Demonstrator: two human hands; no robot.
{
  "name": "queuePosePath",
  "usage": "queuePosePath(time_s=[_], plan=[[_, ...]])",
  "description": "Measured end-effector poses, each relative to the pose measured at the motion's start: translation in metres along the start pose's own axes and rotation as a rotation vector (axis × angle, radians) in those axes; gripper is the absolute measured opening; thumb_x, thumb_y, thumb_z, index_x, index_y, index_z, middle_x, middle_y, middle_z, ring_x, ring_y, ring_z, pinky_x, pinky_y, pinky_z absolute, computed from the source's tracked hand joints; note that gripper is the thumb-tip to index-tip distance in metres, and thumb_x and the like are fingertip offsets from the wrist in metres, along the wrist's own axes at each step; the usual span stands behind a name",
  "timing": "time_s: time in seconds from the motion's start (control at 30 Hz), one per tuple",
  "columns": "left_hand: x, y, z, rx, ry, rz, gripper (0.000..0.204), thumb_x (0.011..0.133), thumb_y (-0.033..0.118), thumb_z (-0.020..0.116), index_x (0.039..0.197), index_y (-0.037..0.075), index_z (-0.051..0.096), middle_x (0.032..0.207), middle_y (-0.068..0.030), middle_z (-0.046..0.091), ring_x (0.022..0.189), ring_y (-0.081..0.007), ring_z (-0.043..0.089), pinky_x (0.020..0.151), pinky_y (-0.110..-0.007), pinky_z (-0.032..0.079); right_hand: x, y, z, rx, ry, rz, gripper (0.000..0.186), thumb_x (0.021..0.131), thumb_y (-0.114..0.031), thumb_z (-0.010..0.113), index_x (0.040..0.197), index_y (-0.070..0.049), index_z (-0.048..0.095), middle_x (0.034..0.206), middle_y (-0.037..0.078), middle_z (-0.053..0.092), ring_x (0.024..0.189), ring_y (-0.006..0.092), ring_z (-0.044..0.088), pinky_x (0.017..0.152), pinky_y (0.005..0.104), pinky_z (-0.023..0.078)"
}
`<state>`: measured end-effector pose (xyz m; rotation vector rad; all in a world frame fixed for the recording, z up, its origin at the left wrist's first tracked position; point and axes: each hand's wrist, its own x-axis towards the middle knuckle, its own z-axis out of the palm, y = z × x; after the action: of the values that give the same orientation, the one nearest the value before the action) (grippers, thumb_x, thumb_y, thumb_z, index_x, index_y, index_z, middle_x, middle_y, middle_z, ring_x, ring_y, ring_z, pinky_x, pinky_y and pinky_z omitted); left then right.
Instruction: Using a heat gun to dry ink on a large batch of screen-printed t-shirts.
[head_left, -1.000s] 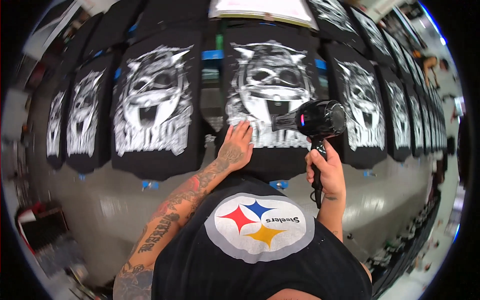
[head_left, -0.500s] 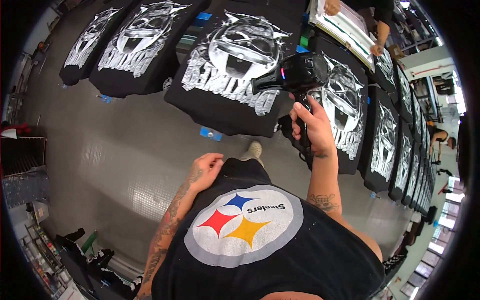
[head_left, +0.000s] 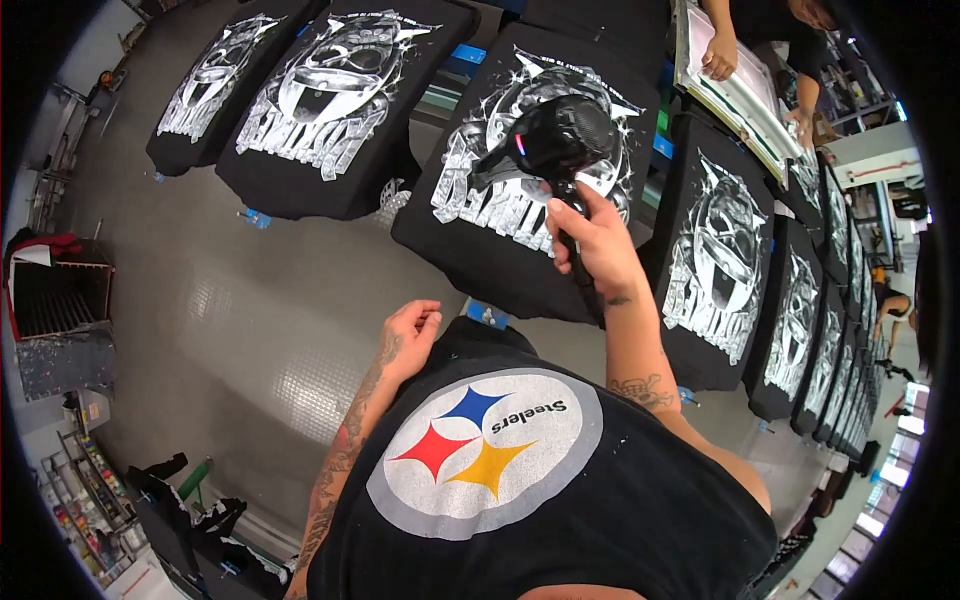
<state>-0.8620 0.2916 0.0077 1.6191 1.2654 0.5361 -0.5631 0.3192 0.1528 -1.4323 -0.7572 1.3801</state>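
My right hand point(head_left: 595, 240) is closed round the handle of a black hair dryer point(head_left: 560, 140), held over a black shirt point(head_left: 462, 255) with a white skull-like print that lies on a platen. The dryer hides part of that print, and its nozzle points toward the print's left side. My left hand point(head_left: 408, 335) hangs near my waist, below the platen's edge, empty with loosely bent, open fingers. Similar printed shirts on platens sit to the left point(head_left: 325, 90) and to the right point(head_left: 712, 260).
A co-worker's hands point(head_left: 720, 55) touch a framed screen point(head_left: 740, 100) at the upper right; another person point(head_left: 890, 305) bends farther along the platens. A dark rack point(head_left: 60, 295) stands at the far left, dark equipment point(head_left: 200, 530) at the lower left. Grey floor point(head_left: 200, 380) shows left of me.
My left hand has left the shirt and dropped toward my waist. The view has turned, and the dryer has shifted left over the middle platen. A co-worker with the screen has come into view.
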Motion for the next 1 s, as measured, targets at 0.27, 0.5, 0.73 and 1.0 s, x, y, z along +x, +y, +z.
queuePosePath(time_s=[0.27, 0.5, 0.73, 1.0], plan=[[0.056, 0.01, -0.017, 0.012, 0.107, 0.133, 0.016, 0.097, 0.01, 0.065, 0.107, 0.0, 0.07, 0.099, -0.0138, 0.069, 0.084, -0.0254, 0.071, 0.075, -0.035, 0.058, 0.044, -0.015, 0.027, -0.021, -0.077, -0.049, 0.034, 0.099, -0.026, 0.069, 0.12, -0.001, 0.058, 0.077, 0.001, 0.058, 0.056, 0.0091, 0.053, 0.049, 0.0262, 0.044], [0.145, -0.014, -0.027, 0.207, 0.289, 0.296, 0.025, 0.097, 0.013, 0.065, 0.12, 0.002, 0.064, 0.118, -0.0141, 0.058, 0.096, -0.0252, 0.061, 0.086, -0.036, 0.053, -0.022, -0.014, 0.001, 0.093, 0.214, 0.073, 0.061, 0.097, -0.023, 0.074, 0.142, 0.006, 0.047, 0.077, 0.001, 0.059, 0.057, 0.0085, 0.054, 0.049, 0.0258, 0.045], [0.213, -0.038, -0.014, 0.178, 0.107, 0.304, 0.05, 0.102, 0.036, 0.061, 0.133, -0.002, 0.053, 0.13, -0.0251, 0.05, 0.122, -0.0425, 0.05, 0.107, -0.051, 0.04, -0.091, 0.005, -0.033, 0.0, 0.771, 0.01, 0.035, 0.1, -0.022, 0.069, 0.124, -0.001, 0.056, 0.077, 0.0, 0.057, 0.056, 0.0087, 0.053, 0.049, 0.0256, 0.044], [0.218, -0.039, -0.023, 0.162, 0.002, 0.382, 0.053, 0.102, 0.037, 0.061, 0.134, -0.004, 0.05, 0.129, -0.0257, 0.05, 0.121, -0.0431, 0.049, 0.107, -0.051, 0.039, -0.086, 0.004, 0.009, 0.223, 0.618, 0.011, 0.037, 0.101, -0.019, 0.068, 0.13, -0.002, 0.054, 0.079, 0.002, 0.059, 0.055, 0.0097, 0.054, 0.047, 0.026, 0.044]])
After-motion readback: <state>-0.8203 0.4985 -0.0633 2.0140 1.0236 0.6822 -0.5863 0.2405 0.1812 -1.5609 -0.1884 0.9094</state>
